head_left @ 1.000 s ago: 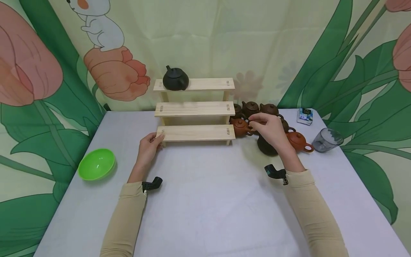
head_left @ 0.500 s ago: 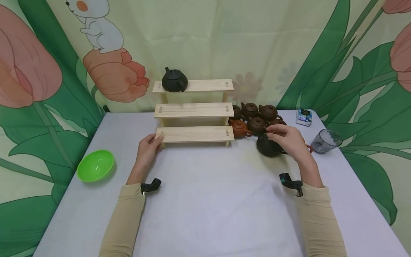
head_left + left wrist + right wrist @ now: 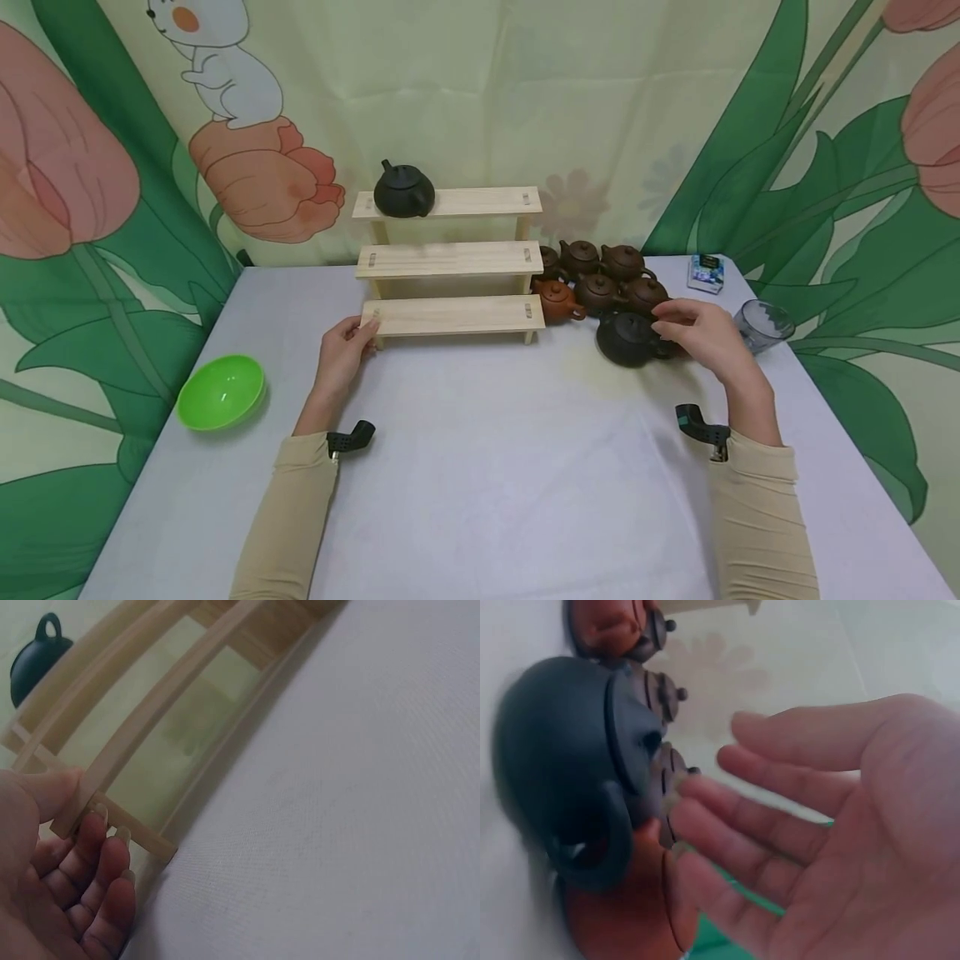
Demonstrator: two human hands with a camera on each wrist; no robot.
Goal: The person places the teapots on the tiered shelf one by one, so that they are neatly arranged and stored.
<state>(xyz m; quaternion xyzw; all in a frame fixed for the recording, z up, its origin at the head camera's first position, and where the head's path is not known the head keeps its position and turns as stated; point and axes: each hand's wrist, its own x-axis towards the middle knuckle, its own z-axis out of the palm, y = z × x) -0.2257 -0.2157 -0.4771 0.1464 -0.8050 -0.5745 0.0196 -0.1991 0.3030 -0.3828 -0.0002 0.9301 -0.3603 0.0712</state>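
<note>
My left hand (image 3: pixel 341 358) grips the left end of the lowest board of a three-step wooden shelf (image 3: pixel 457 317); the left wrist view shows thumb above and fingertips beneath the wood. A black teapot (image 3: pixel 403 193) sits on the top board, at its left. To the right of the shelf, a second black teapot (image 3: pixel 626 340) stands on the table in front of several brown teapots (image 3: pixel 597 293). Just right of it hovers my right hand (image 3: pixel 708 337), fingers fairly straight and holding nothing. In the right wrist view an orange teapot (image 3: pixel 622 919) shows beside the black one's handle; my hand covers it in the head view.
Another orange teapot (image 3: pixel 557 302) stands close to the shelf's right end. A grey glass cup (image 3: pixel 763 325) and a small blue box (image 3: pixel 707 273) are near the table's right edge. At the left is a green bowl (image 3: pixel 221 392). A printed curtain hangs behind the table.
My right hand has moved right and toward me, from above the teapots to beside the black teapot's handle. My left hand keeps its grip on the shelf.
</note>
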